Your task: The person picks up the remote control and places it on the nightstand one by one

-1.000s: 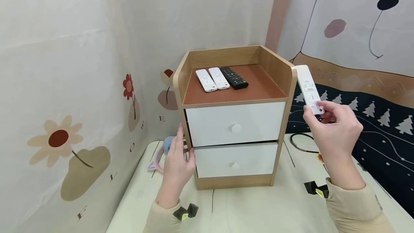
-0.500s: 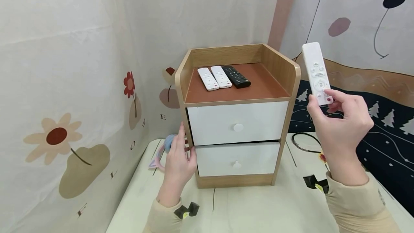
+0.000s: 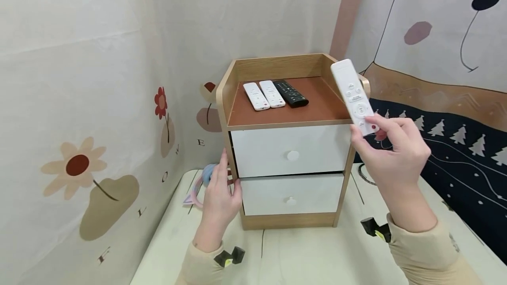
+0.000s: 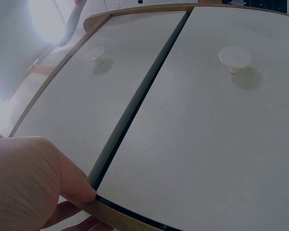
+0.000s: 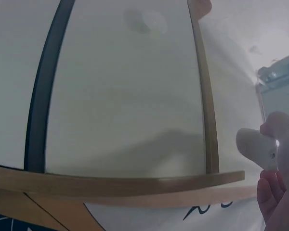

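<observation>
My right hand (image 3: 394, 153) pinches a white remote control (image 3: 356, 96) by its lower end, between thumb and fingers. The remote tilts up and to the left, buttons facing me, in front of the cabinet's right side panel. In the right wrist view, only the end of this remote (image 5: 257, 149) shows between the fingers. My left hand (image 3: 219, 197) rests against the left side of the small wooden cabinet (image 3: 287, 221), fingers straight along the panel, thumb at the front edge. Two white remotes (image 3: 256, 96) (image 3: 272, 93) and a black remote (image 3: 291, 93) lie side by side on the brown cabinet top.
Two white drawers (image 3: 293, 151) (image 3: 291, 195) with round knobs face me. Behind the left hand lies a pink and blue headband (image 3: 196, 192). A dark looped band (image 3: 366, 175) lies at the right. Printed cloth (image 3: 99, 100) hangs around the bed surface (image 3: 301, 254).
My right hand has lifted the white remote, then carried it left to the cabinet's right side. The left hand stays on the cabinet's side. The view has shifted slightly.
</observation>
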A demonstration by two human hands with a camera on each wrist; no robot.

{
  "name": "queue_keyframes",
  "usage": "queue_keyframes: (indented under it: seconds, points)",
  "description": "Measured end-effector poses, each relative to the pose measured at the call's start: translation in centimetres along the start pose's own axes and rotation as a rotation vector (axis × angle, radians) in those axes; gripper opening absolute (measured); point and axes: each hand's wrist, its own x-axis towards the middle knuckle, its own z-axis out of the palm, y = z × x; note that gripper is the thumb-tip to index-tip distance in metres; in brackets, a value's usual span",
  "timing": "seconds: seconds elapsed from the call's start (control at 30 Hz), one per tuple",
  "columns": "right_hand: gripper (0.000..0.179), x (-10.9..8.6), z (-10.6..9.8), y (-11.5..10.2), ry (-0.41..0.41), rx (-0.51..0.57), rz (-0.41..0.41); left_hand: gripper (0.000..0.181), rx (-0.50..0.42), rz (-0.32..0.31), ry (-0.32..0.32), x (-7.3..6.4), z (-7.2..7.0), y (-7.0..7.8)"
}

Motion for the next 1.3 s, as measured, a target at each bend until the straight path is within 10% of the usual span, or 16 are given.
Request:
queue_keyframes:
  seconds: [0.27, 1.07, 1.3]
  points:
    - [0.032, -0.2, 0.5, -0.1, -0.231, -0.096, -0.016, 0.089, 0.002, -0.004, -0.002, 0.1, 0.1, 0.0]
    - [0.034, 1.2, 2.7, -1.3, -0.449, -0.313, 0.048, 0.088, 0.002, 0.010, 0.007, 0.2, 0.0, 0.0]
    - [0.040, 2.0, 2.9, -2.1, -0.624, -0.386, 0.083, 0.089, -0.008, 0.014, 0.006, 0.1, 0.1, -0.1]
